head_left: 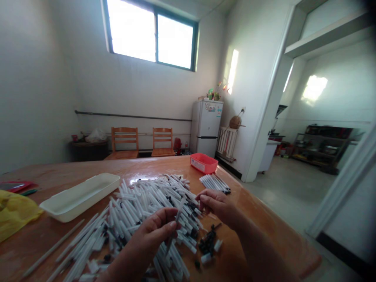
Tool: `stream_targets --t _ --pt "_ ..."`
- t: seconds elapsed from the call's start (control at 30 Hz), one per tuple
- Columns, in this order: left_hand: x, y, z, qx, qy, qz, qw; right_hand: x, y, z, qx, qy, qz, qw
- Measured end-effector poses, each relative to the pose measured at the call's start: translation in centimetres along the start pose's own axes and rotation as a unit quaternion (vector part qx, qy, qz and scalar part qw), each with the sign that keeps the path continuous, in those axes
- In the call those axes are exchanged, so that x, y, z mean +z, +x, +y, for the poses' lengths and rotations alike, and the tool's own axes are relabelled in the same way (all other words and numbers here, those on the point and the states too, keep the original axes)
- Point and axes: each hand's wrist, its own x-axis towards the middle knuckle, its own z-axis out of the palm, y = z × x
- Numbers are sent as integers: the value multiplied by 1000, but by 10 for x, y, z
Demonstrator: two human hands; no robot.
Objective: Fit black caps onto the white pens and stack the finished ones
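Observation:
My left hand [160, 226] pinches a slim, clear-looking pen barrel [179, 209] between thumb and fingers, tilted with its upper end away from me. My right hand [216, 204] is a little to the right, its thumb and fingertips drawn together; whatever may be between them is too small to make out. Under and beyond both hands spreads a big heap of white pen barrels [147, 203], some with black ends. Below my right hand lies a small cluster of black pen parts [208, 239], with short white pieces [206, 258] beside it.
A neat row of pens [214, 182] with black ends lies near a red plastic basket [203, 163]. At left stand a long cream tray [80, 197] and a yellow plastic bag [17, 215]. A thin rod [54, 248] lies on the wooden table [252, 219]. Two chairs stand behind.

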Motion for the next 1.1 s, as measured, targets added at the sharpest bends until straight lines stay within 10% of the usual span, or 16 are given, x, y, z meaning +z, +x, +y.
stream_targets --t 0.13,0.33,0.77,1.1 --pt "-6 1 -3 2 -4 36 999 -26 -3 5 36 -173 41 983" --pt "-3 -1 2 9 11 55 998 -40 -12 7 133 -353 -57 924" --pt "-9 1 -2 -5 -17 36 999 -27 -14 13 172 -441 -82 877" --pt "-9 3 -3 -7 -6 39 999 -20 -9 13 164 -410 -63 895"
